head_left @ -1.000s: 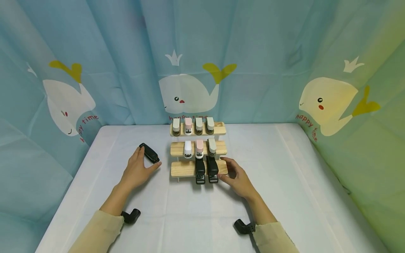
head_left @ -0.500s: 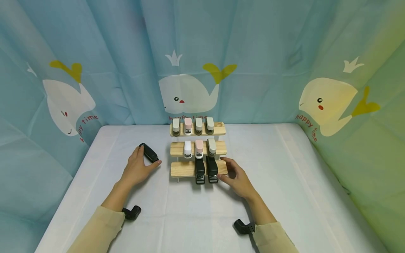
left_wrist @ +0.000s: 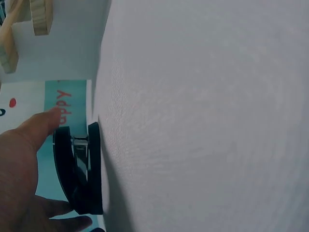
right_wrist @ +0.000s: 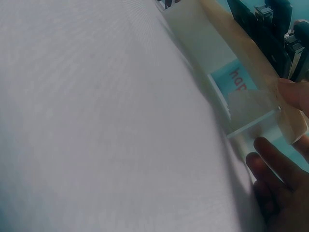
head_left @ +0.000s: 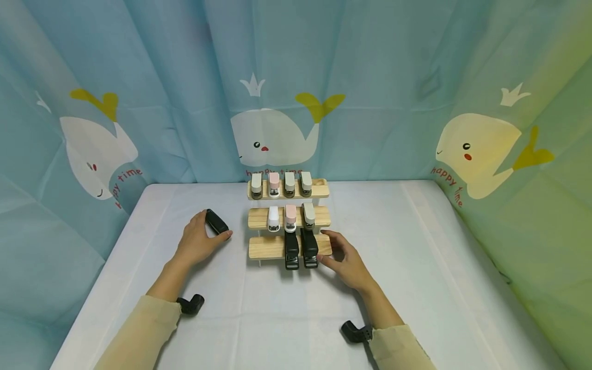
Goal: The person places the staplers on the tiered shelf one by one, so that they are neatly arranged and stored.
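My left hand [head_left: 195, 243] spans a black stapler [head_left: 216, 222] lengthwise on the left of the white table, thumb at its near end and fingertips at its far end. In the left wrist view the stapler [left_wrist: 65, 169] sits between thumb and fingers, base down. A three-tier wooden display stand [head_left: 266, 248] stands in the middle; my right hand [head_left: 349, 264] holds the right end of its lowest shelf, the thumb in front. Two more black staplers, a left one [head_left: 291, 252] and a right one [head_left: 310, 249], rest on that shelf beside my right thumb.
Small staplers fill the upper tiers: a white one [head_left: 274, 220], a pink one [head_left: 290, 217] and a grey one [head_left: 309, 215] on the middle shelf, several more on the top shelf [head_left: 320, 189]. A whale-print curtain [head_left: 379, 128] hangs behind the table.
My left hand has shifted slightly up and left, its thumb now overlapping the stapler's near end. The right hand and the stand have stayed put.
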`<state>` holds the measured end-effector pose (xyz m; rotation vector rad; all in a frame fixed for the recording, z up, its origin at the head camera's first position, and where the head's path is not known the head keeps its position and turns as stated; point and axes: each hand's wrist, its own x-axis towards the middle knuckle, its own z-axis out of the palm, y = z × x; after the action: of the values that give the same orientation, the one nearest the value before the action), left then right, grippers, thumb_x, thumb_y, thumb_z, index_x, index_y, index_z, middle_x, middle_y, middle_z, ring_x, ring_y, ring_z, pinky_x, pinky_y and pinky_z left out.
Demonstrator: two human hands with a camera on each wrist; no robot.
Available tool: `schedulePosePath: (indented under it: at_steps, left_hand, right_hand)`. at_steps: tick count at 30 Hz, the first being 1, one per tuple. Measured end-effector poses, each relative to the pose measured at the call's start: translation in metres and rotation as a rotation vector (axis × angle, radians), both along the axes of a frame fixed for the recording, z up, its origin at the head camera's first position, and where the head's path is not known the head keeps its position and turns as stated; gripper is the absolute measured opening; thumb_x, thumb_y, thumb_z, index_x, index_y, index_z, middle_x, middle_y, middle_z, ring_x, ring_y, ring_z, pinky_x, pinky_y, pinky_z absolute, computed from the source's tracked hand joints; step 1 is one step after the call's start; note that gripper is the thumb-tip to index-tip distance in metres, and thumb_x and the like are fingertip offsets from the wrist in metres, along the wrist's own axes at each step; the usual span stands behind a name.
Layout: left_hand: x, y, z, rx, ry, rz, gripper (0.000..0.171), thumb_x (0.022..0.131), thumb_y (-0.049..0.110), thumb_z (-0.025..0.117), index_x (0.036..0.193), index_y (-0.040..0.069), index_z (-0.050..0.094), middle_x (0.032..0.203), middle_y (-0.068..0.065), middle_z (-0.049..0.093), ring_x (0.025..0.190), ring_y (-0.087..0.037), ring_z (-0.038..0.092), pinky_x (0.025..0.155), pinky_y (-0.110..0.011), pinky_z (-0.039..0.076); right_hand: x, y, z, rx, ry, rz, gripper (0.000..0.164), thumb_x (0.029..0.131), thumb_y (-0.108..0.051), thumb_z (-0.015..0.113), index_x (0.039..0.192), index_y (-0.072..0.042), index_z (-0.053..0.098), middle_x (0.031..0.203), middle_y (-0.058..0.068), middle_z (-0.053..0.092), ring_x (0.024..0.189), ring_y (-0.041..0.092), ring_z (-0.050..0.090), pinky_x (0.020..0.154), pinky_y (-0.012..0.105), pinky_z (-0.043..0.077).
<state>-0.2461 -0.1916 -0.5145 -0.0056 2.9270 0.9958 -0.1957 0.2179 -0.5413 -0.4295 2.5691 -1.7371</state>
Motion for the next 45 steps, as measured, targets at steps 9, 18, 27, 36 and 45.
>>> schedulePosePath:
  at_steps: [9, 18, 27, 36, 45]
  left_hand:
    - [-0.006, -0.003, -0.002, -0.005, 0.007, 0.011, 0.112, 0.091, 0.057, 0.074, 0.162, -0.007, 0.015, 0.165, -0.035, 0.022, 0.151, -0.056, 0.023, 0.121, -0.069, 0.026]
    - [-0.011, -0.003, -0.006, -0.029, 0.024, 0.021, 0.115, 0.087, 0.058, 0.077, 0.162, -0.007, 0.018, 0.163, -0.036, 0.026, 0.149, -0.057, 0.027, 0.119, -0.070, 0.029]
    - [-0.011, -0.001, -0.004, -0.055, 0.011, 0.042, 0.119, 0.085, 0.061, 0.077, 0.162, -0.007, 0.017, 0.163, -0.035, 0.026, 0.148, -0.056, 0.029, 0.117, -0.070, 0.030]
    - [-0.012, 0.000, -0.002, -0.038, 0.018, 0.066, 0.116, 0.085, 0.062, 0.077, 0.161, -0.007, 0.021, 0.161, -0.035, 0.030, 0.146, -0.054, 0.033, 0.116, -0.069, 0.033]
    - [-0.009, 0.000, 0.000, 0.016, 0.028, 0.068, 0.115, 0.085, 0.063, 0.076, 0.161, -0.006, 0.024, 0.161, -0.033, 0.031, 0.147, -0.051, 0.033, 0.117, -0.066, 0.034]
  right_hand:
    - [0.000, -0.001, -0.001, 0.003, 0.004, 0.002, 0.065, 0.092, -0.019, 0.079, 0.150, -0.016, 0.050, 0.130, 0.015, 0.065, 0.113, 0.024, 0.062, 0.097, 0.029, 0.050]
    - [0.000, -0.001, 0.000, -0.003, -0.005, -0.003, 0.066, 0.092, -0.019, 0.079, 0.151, -0.016, 0.050, 0.130, 0.014, 0.065, 0.111, 0.022, 0.063, 0.097, 0.030, 0.050]
    - [0.000, -0.001, -0.001, 0.007, 0.008, 0.006, 0.064, 0.094, -0.018, 0.077, 0.151, -0.013, 0.049, 0.130, 0.016, 0.065, 0.112, 0.023, 0.062, 0.098, 0.032, 0.050]
    - [0.000, -0.001, 0.001, 0.001, 0.004, -0.002, 0.064, 0.094, -0.018, 0.077, 0.151, -0.013, 0.049, 0.129, 0.016, 0.065, 0.111, 0.021, 0.062, 0.098, 0.033, 0.050]
    - [0.000, 0.000, 0.000, 0.011, 0.001, -0.007, 0.065, 0.093, -0.019, 0.078, 0.151, -0.015, 0.050, 0.128, 0.014, 0.065, 0.111, 0.021, 0.062, 0.097, 0.033, 0.050]
